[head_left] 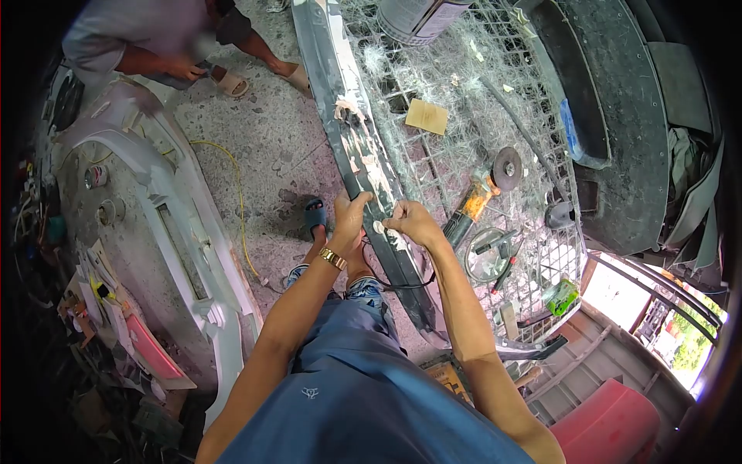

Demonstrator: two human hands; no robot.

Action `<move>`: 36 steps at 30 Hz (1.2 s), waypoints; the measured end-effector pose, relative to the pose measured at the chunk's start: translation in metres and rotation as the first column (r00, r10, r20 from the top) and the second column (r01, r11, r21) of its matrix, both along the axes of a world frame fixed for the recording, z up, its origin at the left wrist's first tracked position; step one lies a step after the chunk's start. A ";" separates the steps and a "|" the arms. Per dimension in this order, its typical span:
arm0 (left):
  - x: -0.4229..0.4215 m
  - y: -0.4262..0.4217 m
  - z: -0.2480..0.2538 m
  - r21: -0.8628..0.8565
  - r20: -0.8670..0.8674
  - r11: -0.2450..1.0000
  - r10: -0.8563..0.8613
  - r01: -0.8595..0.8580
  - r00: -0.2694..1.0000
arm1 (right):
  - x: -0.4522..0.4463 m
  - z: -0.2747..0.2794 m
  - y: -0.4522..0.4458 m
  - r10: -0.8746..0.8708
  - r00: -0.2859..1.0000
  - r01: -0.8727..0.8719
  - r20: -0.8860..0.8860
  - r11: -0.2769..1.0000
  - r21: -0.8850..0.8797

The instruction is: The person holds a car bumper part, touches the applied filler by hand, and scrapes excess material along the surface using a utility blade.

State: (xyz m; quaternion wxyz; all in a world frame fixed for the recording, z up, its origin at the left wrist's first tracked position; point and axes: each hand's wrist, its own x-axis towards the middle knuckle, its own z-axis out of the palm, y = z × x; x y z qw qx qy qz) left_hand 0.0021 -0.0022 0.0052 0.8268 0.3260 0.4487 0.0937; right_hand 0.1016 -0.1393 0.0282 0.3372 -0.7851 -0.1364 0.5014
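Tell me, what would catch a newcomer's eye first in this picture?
Probably the long dark bar with pale, ragged patches, running down the middle under the left hand and right hand. Next, the orange grinder on the dusty mesh to the right. Then the big pale bumper on the left and the red panel at lower right.

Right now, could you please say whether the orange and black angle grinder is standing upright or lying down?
Lying down: its orange and black body rests lengthwise on wire mesh, round disc facing up.
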 end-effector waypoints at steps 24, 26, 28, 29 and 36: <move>0.001 -0.002 -0.010 -0.006 -0.044 0.999 0.037 -0.037 0.998 | -0.002 0.007 0.000 -0.014 0.998 0.016 0.054 0.999 -0.033; 0.000 -0.001 -0.011 -0.011 -0.030 0.999 0.042 -0.042 0.999 | -0.003 0.004 -0.001 -0.020 0.999 0.022 0.050 0.999 -0.035; 0.000 -0.001 -0.011 -0.004 -0.039 1.000 0.028 -0.028 0.999 | -0.003 -0.002 -0.002 0.004 0.998 -0.001 0.059 0.999 -0.046; 0.000 -0.001 -0.011 0.005 -0.047 1.000 0.014 -0.013 0.999 | -0.003 -0.004 -0.004 0.008 0.998 -0.005 0.059 0.999 -0.050; -0.001 -0.002 -0.016 0.070 -0.017 0.998 0.007 -0.006 1.000 | -0.003 -0.004 -0.003 -0.008 0.999 0.009 0.034 1.000 -0.025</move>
